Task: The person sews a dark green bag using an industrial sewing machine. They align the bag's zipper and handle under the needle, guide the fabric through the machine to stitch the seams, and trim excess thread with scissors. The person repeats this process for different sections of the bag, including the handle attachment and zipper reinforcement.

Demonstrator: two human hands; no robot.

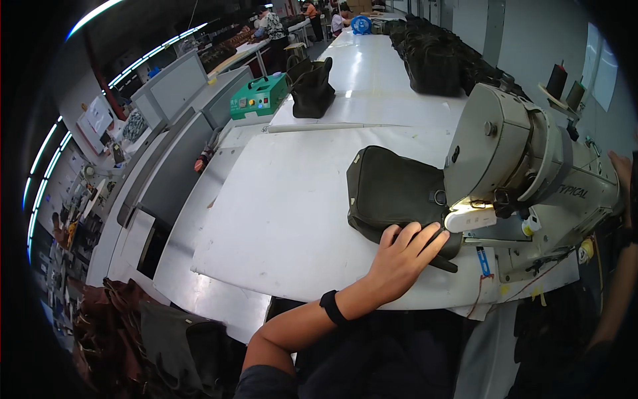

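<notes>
My left hand (404,265) grips the near right part of a dark olive bag (392,189), fingers bent over it just left of the grey sewing machine's (485,146) lit needle area. The bag lies on the white work surface (279,213), with a metal ring on its face and its right end partly hidden by the machine head. At the far right edge, my right hand (622,169) is raised beside the back end of the machine; its fingers are only partly visible, and what they touch is unclear. A small blue tool (483,261) lies below the machine arm.
Behind are a standing dark bag (309,93), a green box device (259,96) and piled bags (438,60). Thread cones (556,81) top the machine. Brown and dark bags (166,339) hang at lower left. Grey partitions (169,173) line the left; several people work in the distance.
</notes>
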